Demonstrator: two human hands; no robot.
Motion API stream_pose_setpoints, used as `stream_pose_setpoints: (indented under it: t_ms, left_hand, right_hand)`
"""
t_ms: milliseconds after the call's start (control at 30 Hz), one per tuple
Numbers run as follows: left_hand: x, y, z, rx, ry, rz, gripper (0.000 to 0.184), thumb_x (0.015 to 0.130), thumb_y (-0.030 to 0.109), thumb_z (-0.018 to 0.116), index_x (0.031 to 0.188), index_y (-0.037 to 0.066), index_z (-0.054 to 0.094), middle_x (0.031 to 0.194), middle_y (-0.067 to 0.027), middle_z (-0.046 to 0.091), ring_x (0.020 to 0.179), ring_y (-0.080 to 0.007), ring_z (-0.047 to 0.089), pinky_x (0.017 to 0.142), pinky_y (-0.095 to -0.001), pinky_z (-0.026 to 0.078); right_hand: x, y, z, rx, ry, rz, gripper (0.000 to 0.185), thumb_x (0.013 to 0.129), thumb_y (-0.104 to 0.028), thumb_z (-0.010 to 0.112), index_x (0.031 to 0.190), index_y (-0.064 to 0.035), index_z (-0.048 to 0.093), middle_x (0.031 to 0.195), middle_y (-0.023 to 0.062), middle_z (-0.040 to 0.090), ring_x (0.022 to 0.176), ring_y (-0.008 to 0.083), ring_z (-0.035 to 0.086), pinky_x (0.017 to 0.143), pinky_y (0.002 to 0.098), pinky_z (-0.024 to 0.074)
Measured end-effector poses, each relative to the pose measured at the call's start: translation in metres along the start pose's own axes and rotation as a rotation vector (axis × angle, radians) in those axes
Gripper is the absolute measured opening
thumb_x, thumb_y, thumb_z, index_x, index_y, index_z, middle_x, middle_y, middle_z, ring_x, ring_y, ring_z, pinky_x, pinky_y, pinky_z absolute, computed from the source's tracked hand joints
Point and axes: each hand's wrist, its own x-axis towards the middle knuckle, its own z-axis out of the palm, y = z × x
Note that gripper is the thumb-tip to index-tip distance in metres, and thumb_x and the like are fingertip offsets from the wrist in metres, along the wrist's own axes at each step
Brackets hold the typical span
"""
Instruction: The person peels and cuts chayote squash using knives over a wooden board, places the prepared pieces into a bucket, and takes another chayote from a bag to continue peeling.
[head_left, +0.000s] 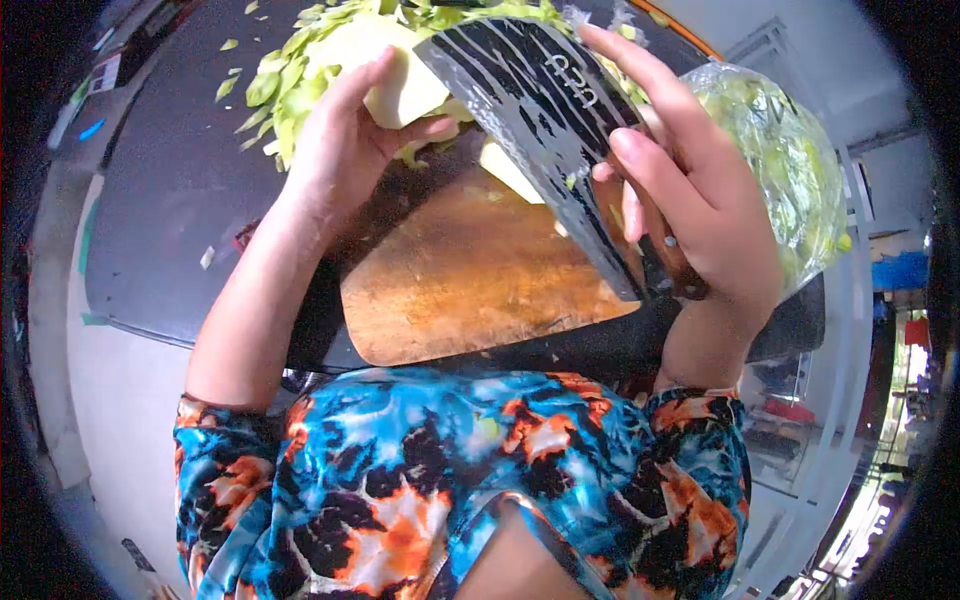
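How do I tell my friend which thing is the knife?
Find the brown board on the dark table. In front of its right side, the right hand holds the knife. Unlike the pale green bits nearby, it has a big black blade with white marks.

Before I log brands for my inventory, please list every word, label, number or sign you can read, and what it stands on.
Black knife blade: pale, slanted characters; too stylised and blurred to quote with certainty.
Pale patch at upper left: any print is too small to read.
Otherwise, no readable text.
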Motion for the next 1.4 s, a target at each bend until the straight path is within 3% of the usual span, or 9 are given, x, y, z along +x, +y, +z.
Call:
stream_pose_setpoints:
  t_ms: [33,200,467,500,600,900,1000,1267,1400]
  left_hand:
    - [-0.001,0.001,0.007,0.005,0.135,0.011,0.044,0.094,0.037,0.051,0.123,0.004,0.048,0.113,-0.0088,0.061,0.101,-0.0202,0.062,0.075,-0.0375,0.058]
    - [0.0,-0.008,0.001,0.237,0.141,0.066,0.043,0.097,0.046,0.039,0.115,0.009,0.05,0.095,-0.0062,0.064,0.081,-0.0161,0.065,0.057,-0.0345,0.056]
    - [0.0,-0.011,0.008,0.165,0.214,0.025,0.06,0.096,0.058,0.029,0.126,0.01,0.047,0.113,-0.0089,0.061,0.101,-0.0232,0.062,0.079,-0.0465,0.054]
    - [0.0,-0.008,0.005,0.147,0.089,0.044,0.059,0.096,0.056,0.03,0.129,0.01,0.045,0.118,-0.0096,0.059,0.107,-0.0251,0.059,0.087,-0.0499,0.05]
    - [-0.006,0.001,0.015,0.019,0.039,-0.022,0.065,0.092,0.057,0.042,0.136,0.009,0.041,0.13,-0.0123,0.052,0.119,-0.026,0.052,0.1,-0.0446,0.042]
    - [-0.008,0.002,0.007,-0.151,0.049,-0.12,0.06,0.092,0.055,0.045,0.132,0.009,0.044,0.123,-0.0103,0.056,0.113,-0.0257,0.055,0.096,-0.0427,0.045]
    - [-0.008,0.001,0.01,-0.011,0.197,-0.049,0.059,0.091,0.052,0.049,0.132,0.009,0.044,0.125,-0.0109,0.055,0.111,-0.0248,0.055,0.093,-0.0422,0.046]
    - [-0.01,-0.003,0.002,0.134,0.163,-0.035,0.059,0.09,0.049,0.055,0.133,0.011,0.045,0.124,-0.0055,0.054,0.113,-0.0198,0.05,0.093,-0.036,0.041]
    - [-0.009,0.001,0.006,0.12,0.277,-0.099,0.058,0.089,0.05,0.056,0.131,0.011,0.046,0.123,-0.0059,0.055,0.111,-0.0196,0.052,0.092,-0.0355,0.043]
  right_hand:
    - [0.001,-0.001,0.0,-0.016,-0.019,0.001,0.046,0.092,-0.005,0.044,0.138,-0.0017,0.042,0.078,0.0029,0.056,0.053,0.0021,0.046,0.051,0.0154,0.0397]
    - [-0.001,0.004,0.004,0.018,-0.067,0.061,0.048,0.091,-0.003,0.041,0.139,-0.0034,0.041,0.075,0.0016,0.053,0.051,0.0015,0.044,0.05,0.0152,0.0382]
    - [-0.002,0.007,0.02,0.002,-0.042,0.062,0.049,0.091,-0.002,0.04,0.14,-0.0053,0.041,0.067,-0.0015,0.049,0.048,0.0012,0.041,0.048,0.0156,0.034]
    - [-0.002,0.006,0.02,-0.001,-0.039,0.065,0.049,0.091,-0.002,0.04,0.14,-0.0052,0.041,0.066,-0.0017,0.049,0.048,0.0011,0.041,0.048,0.0156,0.0334]
    - [-0.003,0.002,0.02,-0.04,-0.053,0.068,0.049,0.091,-0.002,0.04,0.14,-0.005,0.041,0.065,-0.0023,0.048,0.049,0.0008,0.04,0.048,0.0153,0.032]
    - [-0.006,-0.004,0.022,-0.094,-0.02,0.076,0.049,0.092,0.0,0.042,0.141,-0.0067,0.041,0.064,-0.0037,0.046,0.051,0.0006,0.039,0.048,0.0151,0.0315]
    - [-0.009,-0.005,0.023,-0.128,-0.024,0.059,0.049,0.09,0.001,0.042,0.139,-0.007,0.043,0.072,-0.0014,0.051,0.054,0.0019,0.041,0.051,0.016,0.0341]
    - [-0.012,-0.001,0.036,-0.315,0.056,-0.133,0.051,0.086,0.007,0.043,0.135,-0.0077,0.049,0.093,0.0047,0.063,0.061,0.0052,0.047,0.059,0.0186,0.0409]
    - [-0.015,-0.003,0.035,-0.355,0.078,-0.136,0.052,0.083,0.01,0.043,0.133,-0.0041,0.05,0.118,0.0101,0.06,0.08,0.0084,0.056,0.074,0.0198,0.0434]
